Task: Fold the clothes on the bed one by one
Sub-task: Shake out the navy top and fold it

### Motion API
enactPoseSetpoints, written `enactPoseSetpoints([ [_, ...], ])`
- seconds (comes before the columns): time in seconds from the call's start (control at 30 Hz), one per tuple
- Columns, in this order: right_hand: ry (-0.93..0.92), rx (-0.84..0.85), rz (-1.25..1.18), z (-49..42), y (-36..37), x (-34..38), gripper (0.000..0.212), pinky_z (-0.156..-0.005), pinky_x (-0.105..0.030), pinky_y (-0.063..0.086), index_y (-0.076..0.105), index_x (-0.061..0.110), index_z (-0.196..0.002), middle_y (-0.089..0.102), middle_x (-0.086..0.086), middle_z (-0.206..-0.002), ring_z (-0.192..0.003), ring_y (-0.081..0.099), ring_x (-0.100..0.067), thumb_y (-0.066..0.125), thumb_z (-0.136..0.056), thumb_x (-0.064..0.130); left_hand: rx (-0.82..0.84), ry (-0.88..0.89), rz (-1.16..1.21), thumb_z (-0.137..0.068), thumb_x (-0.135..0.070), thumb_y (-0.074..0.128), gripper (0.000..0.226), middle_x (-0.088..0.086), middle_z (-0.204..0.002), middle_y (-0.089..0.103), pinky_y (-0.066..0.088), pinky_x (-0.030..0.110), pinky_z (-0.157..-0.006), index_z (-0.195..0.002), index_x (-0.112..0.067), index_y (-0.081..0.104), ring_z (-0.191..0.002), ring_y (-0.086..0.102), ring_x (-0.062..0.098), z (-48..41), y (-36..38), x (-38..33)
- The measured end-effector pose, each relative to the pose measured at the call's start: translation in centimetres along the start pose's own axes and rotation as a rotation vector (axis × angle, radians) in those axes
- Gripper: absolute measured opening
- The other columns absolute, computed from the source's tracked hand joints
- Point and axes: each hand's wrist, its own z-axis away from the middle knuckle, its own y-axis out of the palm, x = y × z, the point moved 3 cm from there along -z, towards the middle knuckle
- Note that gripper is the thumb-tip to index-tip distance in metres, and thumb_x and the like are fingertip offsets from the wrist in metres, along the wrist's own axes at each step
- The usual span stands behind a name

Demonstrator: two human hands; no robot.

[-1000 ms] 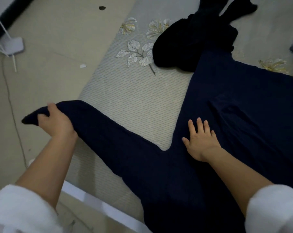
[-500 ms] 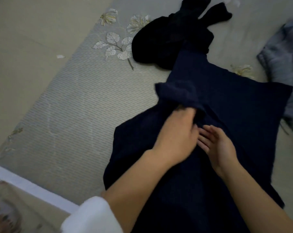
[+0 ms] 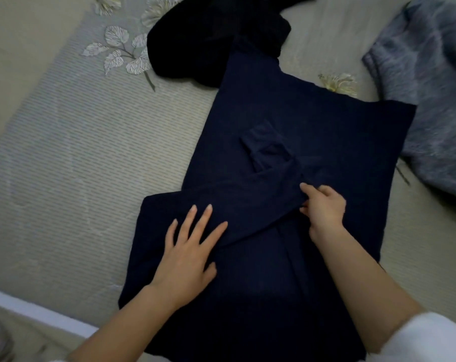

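The navy garment [image 3: 313, 121] is spread flat across the middle of the bed [image 3: 78, 165], its lower part running toward the near edge. One sleeve [image 3: 247, 199] is laid folded across the garment's body, slanting from the left side toward the centre. The left hand [image 3: 187, 257] is pressed flat on this sleeve, its fingers straight and spread. The far end of the sleeve is pinched between the thumb and curled fingers of the right hand [image 3: 323, 207]. A black garment [image 3: 195, 43] is bunched at the far end of the navy one, touching or overlapped by it. A grey garment [image 3: 430, 87] is heaped at the right, just beside the navy one's right edge. A leaf print [image 3: 117, 50] is seen on the sheet at the upper left. A white cuff [image 3: 430, 338] is pushed up the right forearm.
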Motion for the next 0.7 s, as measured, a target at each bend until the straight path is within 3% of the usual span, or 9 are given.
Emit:
enactPoseSetpoints([
  [0.1,-0.196,-0.045,-0.027,-0.6,-0.8,2.7,0.023,-0.042,-0.017,0.041,0.054,0.020,-0.070,0.056,0.010,-0.058,-0.047,0.049,-0.003,0.066,-0.083,0.005,-0.066,-0.074,0.016,-0.081,-0.030,0.062,0.096,0.000,-0.159,-0.016,-0.006,0.051,-0.113,-0.151,-0.039,-0.004,-0.144,-0.024,0.022,0.2,-0.5,-0.7],
  [0.17,-0.238,-0.144,-0.124,-1.5,-2.7,4.6,0.027,-0.041,-0.018,0.039,0.051,0.022,-0.071,0.056,0.007,-0.063,-0.044,0.046,-0.003,0.067,-0.079,0.002,-0.104,-0.131,0.018,-0.073,-0.028,0.071,0.104,0.003,-0.161,-0.006,0.004,0.055,-0.113,-0.152,-0.033,0.003,-0.146,-0.013,0.024,0.3,-0.7,-1.2],
  [0.23,-0.216,-0.228,-0.202,-2.9,-5.1,5.4,0.023,-0.042,-0.018,0.039,0.051,0.021,-0.076,0.059,0.002,-0.077,-0.052,0.048,-0.005,0.065,-0.079,0.004,-0.096,-0.152,0.019,-0.066,-0.031,0.079,0.112,0.005,-0.161,0.002,0.011,0.056,-0.111,-0.153,-0.029,0.009,-0.147,-0.004,0.026,0.5,-0.6,-1.6],
  [0.3,-0.084,-0.200,-0.203,-4.8,-7.2,4.6,0.015,-0.052,-0.019,0.045,0.059,0.017,-0.098,0.065,-0.002,-0.098,-0.068,0.056,-0.008,0.063,-0.086,0.010,-0.071,-0.129,-0.009,-0.063,-0.030,0.081,0.109,0.006,-0.160,0.011,0.017,0.056,-0.109,-0.152,-0.028,0.018,-0.147,0.006,0.028,0.7,-0.2,-2.2],
  [0.37,0.123,-0.093,-0.154,-6.1,-8.3,2.7,0.030,-0.068,-0.022,0.048,0.055,0.016,-0.121,0.061,-0.001,-0.116,-0.092,0.060,-0.012,0.060,-0.091,0.017,-0.054,-0.087,-0.055,-0.063,-0.025,0.080,0.101,0.007,-0.158,0.020,0.022,0.057,-0.108,-0.150,-0.028,0.028,-0.145,0.016,0.030,1.0,0.4,-3.1],
  [0.4,0.188,-0.052,-0.083,-6.4,-8.6,1.8,0.034,-0.072,-0.023,0.048,0.052,0.016,-0.125,0.057,-0.001,-0.119,-0.100,0.058,-0.015,0.061,-0.092,0.018,-0.049,-0.065,-0.071,-0.063,-0.023,0.079,0.098,0.007,-0.157,0.023,0.024,0.057,-0.107,-0.148,-0.029,0.032,-0.144,0.020,0.031,1.2,0.7,-3.6],
  [0.47,0.200,-0.020,0.055,-7.1,-8.6,1.1,0.034,-0.070,-0.024,0.049,0.051,0.016,-0.121,0.054,-0.003,-0.117,-0.099,0.056,-0.016,0.064,-0.089,0.014,-0.054,-0.032,-0.099,-0.062,-0.020,0.079,0.095,0.008,-0.156,0.027,0.025,0.058,-0.106,-0.146,-0.028,0.036,-0.142,0.025,0.032,1.6,1.1,-4.1],
  [0.57,0.086,-0.077,0.080,-7.7,-8.5,1.8,0.030,-0.063,-0.023,0.049,0.053,0.014,-0.117,0.058,-0.003,-0.114,-0.088,0.059,-0.014,0.062,-0.089,0.009,-0.021,-0.036,-0.114,-0.070,-0.015,0.072,0.091,0.009,-0.159,0.018,0.017,0.057,-0.109,-0.149,-0.030,0.029,-0.145,0.014,0.035,2.2,1.7,-3.9],
  [0.7,0.038,-0.148,0.104,-6.9,-8.9,1.5,0.044,-0.071,-0.030,0.052,0.043,0.007,-0.131,0.056,-0.011,-0.120,-0.094,0.060,-0.023,0.057,-0.090,0.009,0.063,0.003,-0.106,-0.095,-0.028,0.041,0.080,0.000,-0.154,-0.032,-0.021,0.050,-0.109,-0.143,-0.049,-0.020,-0.136,-0.038,0.031,3.0,2.8,-3.0],
])
